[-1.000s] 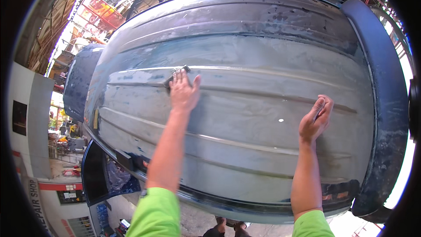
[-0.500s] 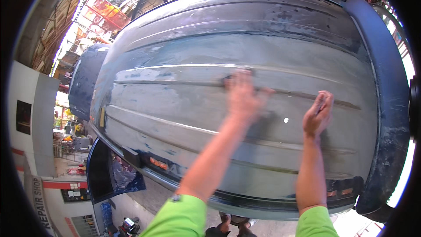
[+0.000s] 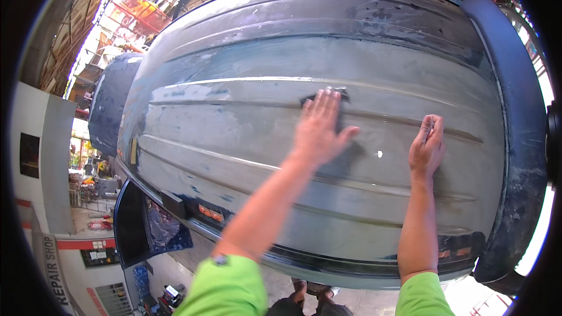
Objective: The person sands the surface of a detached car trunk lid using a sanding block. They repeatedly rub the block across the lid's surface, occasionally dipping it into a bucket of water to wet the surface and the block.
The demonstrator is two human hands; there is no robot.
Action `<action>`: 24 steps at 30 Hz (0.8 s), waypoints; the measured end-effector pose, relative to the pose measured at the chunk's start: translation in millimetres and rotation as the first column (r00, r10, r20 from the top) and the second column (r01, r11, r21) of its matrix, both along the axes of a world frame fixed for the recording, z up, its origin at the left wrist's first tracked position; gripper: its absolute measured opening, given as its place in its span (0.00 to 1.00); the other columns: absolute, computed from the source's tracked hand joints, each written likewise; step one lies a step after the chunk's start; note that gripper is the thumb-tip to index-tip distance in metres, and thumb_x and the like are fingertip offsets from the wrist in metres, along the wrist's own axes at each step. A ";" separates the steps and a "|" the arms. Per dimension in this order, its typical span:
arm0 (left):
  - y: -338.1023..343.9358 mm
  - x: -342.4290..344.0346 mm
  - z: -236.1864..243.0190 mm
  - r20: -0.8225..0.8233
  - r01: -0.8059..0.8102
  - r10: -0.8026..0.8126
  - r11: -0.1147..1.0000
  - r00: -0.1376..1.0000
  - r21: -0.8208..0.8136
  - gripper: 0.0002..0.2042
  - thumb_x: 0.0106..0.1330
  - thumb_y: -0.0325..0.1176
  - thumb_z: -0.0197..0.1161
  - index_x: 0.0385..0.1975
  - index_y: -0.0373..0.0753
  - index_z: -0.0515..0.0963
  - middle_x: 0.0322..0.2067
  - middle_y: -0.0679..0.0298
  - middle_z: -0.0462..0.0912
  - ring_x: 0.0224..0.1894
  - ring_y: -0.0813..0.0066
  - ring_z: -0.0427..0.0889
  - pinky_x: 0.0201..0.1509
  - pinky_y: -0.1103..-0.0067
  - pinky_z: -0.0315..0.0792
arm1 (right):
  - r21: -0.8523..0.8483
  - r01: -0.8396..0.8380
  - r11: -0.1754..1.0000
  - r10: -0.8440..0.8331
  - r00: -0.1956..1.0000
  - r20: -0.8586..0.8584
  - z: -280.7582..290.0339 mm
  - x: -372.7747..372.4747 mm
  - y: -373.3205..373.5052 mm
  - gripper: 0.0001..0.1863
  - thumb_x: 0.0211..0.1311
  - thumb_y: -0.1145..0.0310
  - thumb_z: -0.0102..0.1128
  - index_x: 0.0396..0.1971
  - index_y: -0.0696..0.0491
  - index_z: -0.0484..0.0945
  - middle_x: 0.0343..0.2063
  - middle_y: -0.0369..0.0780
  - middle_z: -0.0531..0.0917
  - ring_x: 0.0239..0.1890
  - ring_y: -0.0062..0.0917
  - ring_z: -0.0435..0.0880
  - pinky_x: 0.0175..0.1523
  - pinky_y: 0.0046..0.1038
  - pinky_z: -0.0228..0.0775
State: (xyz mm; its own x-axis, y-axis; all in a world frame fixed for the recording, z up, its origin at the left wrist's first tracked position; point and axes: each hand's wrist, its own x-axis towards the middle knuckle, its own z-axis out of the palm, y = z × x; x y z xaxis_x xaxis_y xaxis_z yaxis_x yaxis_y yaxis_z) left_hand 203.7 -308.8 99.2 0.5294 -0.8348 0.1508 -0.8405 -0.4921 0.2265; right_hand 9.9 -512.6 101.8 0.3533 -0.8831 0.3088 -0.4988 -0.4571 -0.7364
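Note:
A large vehicle roof [image 3: 234, 134] with long raised ribs and patchy grey-green primer spreads out below me. My left hand [image 3: 319, 129] lies palm down near its middle, fingers stretched and thumb out to the side. Beneath those fingertips a dark sheet of sandpaper [image 3: 343, 95] is pressed to the roof across a rib, its edges showing on both sides. To the right, my right hand [image 3: 427, 149] is closed over the roof with its fingertips together. Whatever it holds, if anything, is hidden.
A curved dark blue panel [image 3: 509, 93] runs along the roof's right end. An open dark door [image 3: 137, 222] juts out at the lower left. A small tan block [image 3: 134, 151] sits at the roof's left edge. Several stored parts and red racks [image 3: 140, 14] stand beyond.
My left hand has slid slightly left on the roof with the sandpaper under it, and it is less blurred. The right hand has stayed closed in nearly the same place.

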 end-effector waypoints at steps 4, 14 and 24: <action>40.1 76.9 23.0 -0.035 -0.583 0.583 0.812 0.812 0.008 0.49 0.73 0.71 0.48 0.78 0.30 0.56 0.78 0.47 0.58 0.83 0.55 0.51 0.85 0.59 0.42 | -0.009 0.024 1.000 -0.025 0.998 -0.055 1.0 2.9 -0.6 0.18 0.83 0.45 0.45 0.43 0.44 0.74 0.17 0.37 0.79 0.23 0.39 0.82 0.29 0.41 0.68; 41.9 61.6 21.7 0.008 -0.411 0.411 0.912 0.912 -0.015 0.49 0.72 0.73 0.46 0.77 0.32 0.60 0.78 0.47 0.59 0.82 0.55 0.52 0.84 0.58 0.45 | 0.071 0.043 0.997 -0.039 0.998 -0.057 -0.9 2.9 -2.7 0.20 0.82 0.42 0.42 0.45 0.43 0.73 0.19 0.38 0.80 0.25 0.44 0.83 0.32 0.45 0.70; -36.5 -30.6 -59.8 0.037 0.065 -0.059 0.976 0.998 -0.209 0.43 0.73 0.64 0.56 0.77 0.34 0.60 0.78 0.47 0.59 0.81 0.53 0.55 0.84 0.58 0.44 | 0.038 -0.002 0.999 0.001 1.000 0.029 3.4 -0.7 -1.9 0.19 0.83 0.44 0.42 0.44 0.44 0.74 0.21 0.39 0.80 0.26 0.42 0.84 0.32 0.44 0.71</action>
State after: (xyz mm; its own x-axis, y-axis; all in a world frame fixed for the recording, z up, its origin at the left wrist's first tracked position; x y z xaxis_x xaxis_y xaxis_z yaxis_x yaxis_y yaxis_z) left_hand 173.2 -345.2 39.3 0.4700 -0.8139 0.3417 -0.8761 -0.3828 0.2932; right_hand 9.2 -514.6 105.2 0.3463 -0.8938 0.2849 -0.4759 -0.4290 -0.7677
